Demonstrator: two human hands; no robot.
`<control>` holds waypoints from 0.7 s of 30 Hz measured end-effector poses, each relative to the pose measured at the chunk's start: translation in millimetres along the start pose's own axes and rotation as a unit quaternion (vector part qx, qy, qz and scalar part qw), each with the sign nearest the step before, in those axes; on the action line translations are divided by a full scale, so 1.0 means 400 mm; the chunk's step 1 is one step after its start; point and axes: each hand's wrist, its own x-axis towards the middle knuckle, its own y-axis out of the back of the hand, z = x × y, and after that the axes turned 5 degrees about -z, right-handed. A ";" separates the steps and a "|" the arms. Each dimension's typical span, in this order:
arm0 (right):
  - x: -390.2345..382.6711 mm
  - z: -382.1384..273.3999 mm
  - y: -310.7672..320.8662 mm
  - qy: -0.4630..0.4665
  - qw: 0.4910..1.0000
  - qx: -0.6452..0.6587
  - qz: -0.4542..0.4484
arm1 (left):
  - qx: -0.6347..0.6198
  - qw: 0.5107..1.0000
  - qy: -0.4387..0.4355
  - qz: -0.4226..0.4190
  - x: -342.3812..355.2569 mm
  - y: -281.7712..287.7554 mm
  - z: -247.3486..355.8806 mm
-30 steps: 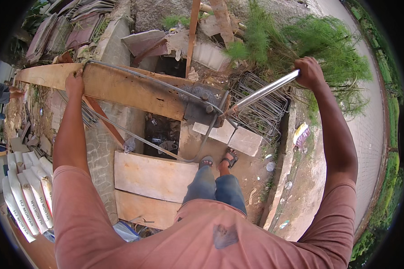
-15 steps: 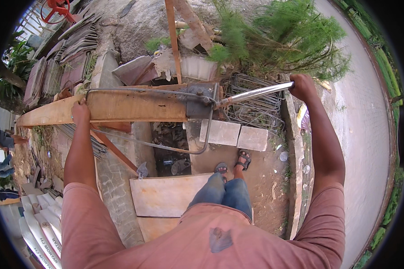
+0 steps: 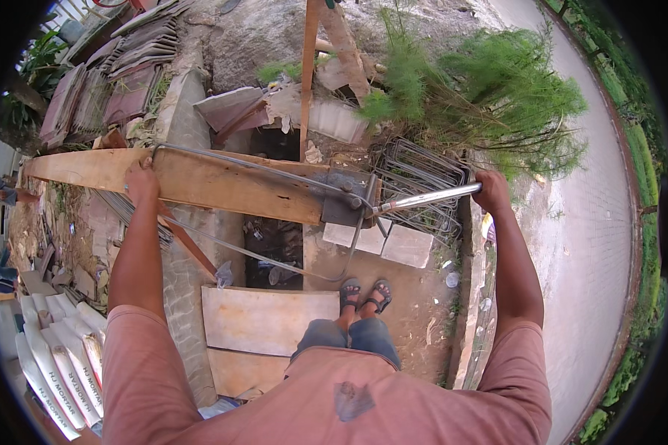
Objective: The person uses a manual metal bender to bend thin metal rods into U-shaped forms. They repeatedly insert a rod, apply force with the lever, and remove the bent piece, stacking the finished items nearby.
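My left hand (image 3: 142, 184) is closed round the left side of a bent steel rod (image 3: 237, 163), over a long wooden board (image 3: 245, 185). From there the rod runs right in two lengths, one above the board and one crossing nearer me, meeting a bend close to the dark metal plate (image 3: 341, 194) at the board's right end. Around the grip of a silver bending lever (image 3: 430, 196) my right hand (image 3: 491, 191) is wrapped. The lever's inner end meets the rod beside the plate; exactly how it catches the rod is too small to tell.
Bent steel frames (image 3: 423, 185) lie behind the lever, near a feathery green shrub (image 3: 482, 89). Pale blocks (image 3: 404, 245) sit before my feet. Left of them is a dark pit (image 3: 267, 245). White bags (image 3: 59, 363) are piled lower left; stacked roof tiles (image 3: 133, 93) stand far left.
My right hand has drawn the lever's grip nearer to me, and the rod's near length has swung closer too. My feet now stand side by side. The left hand keeps its hold.
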 end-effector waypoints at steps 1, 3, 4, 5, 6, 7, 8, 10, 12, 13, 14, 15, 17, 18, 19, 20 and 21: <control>0.002 -0.005 0.026 -0.001 1.000 -0.003 -0.010 | 0.005 1.000 -0.001 0.004 -0.007 -0.003 -0.006; 0.014 -0.014 0.077 0.002 1.000 0.005 0.010 | 0.006 1.000 0.013 -0.011 -0.013 0.016 0.006; 0.020 -0.012 0.083 0.017 1.000 0.003 0.007 | 0.003 1.000 0.019 -0.019 -0.018 0.021 0.019; 0.025 -0.009 0.088 0.032 0.999 0.002 0.003 | 0.004 1.000 0.015 -0.025 -0.021 0.016 0.020; 0.036 -0.001 0.094 0.028 1.000 -0.007 -0.002 | 0.002 1.000 0.011 -0.025 -0.014 0.019 0.023; 0.046 0.006 0.096 0.024 1.000 -0.015 -0.008 | 0.001 1.000 0.007 -0.025 -0.009 0.022 0.026; 0.057 0.014 0.101 0.019 0.999 -0.023 -0.013 | 0.000 1.000 0.006 -0.020 -0.008 0.020 0.030; 0.072 0.020 0.098 0.046 0.999 -0.024 0.011 | 0.009 1.000 0.005 -0.013 -0.011 0.010 0.023; 0.079 0.019 0.100 0.061 0.998 -0.019 0.016 | 0.008 1.000 0.013 -0.014 -0.003 0.004 0.011; 0.082 0.017 0.105 0.064 0.998 -0.014 0.009 | 0.007 1.000 0.018 -0.015 0.000 0.000 0.005; 0.085 0.013 0.109 0.066 0.998 -0.010 0.003 | 0.010 1.000 0.017 -0.019 0.002 -0.006 0.000; 0.087 0.012 0.111 0.066 0.998 -0.008 -0.001 | 0.012 1.000 0.015 -0.022 0.005 -0.004 0.000; 0.090 0.012 0.110 0.067 0.998 -0.003 -0.009 | 0.007 1.000 0.013 -0.025 0.005 -0.004 0.000; 0.091 0.016 0.104 0.071 0.997 -0.008 -0.006 | 0.001 1.000 0.011 -0.026 0.006 -0.003 0.002; 0.094 0.021 0.097 0.075 0.997 -0.013 -0.002 | -0.005 1.000 0.009 -0.026 0.007 -0.002 0.004; 0.095 0.025 0.091 0.079 0.997 -0.018 0.002 | -0.006 1.000 0.007 -0.024 0.009 -0.005 0.003; 0.098 0.026 0.089 0.079 0.997 -0.019 -0.002 | -0.006 1.000 0.006 -0.021 0.011 -0.009 -0.005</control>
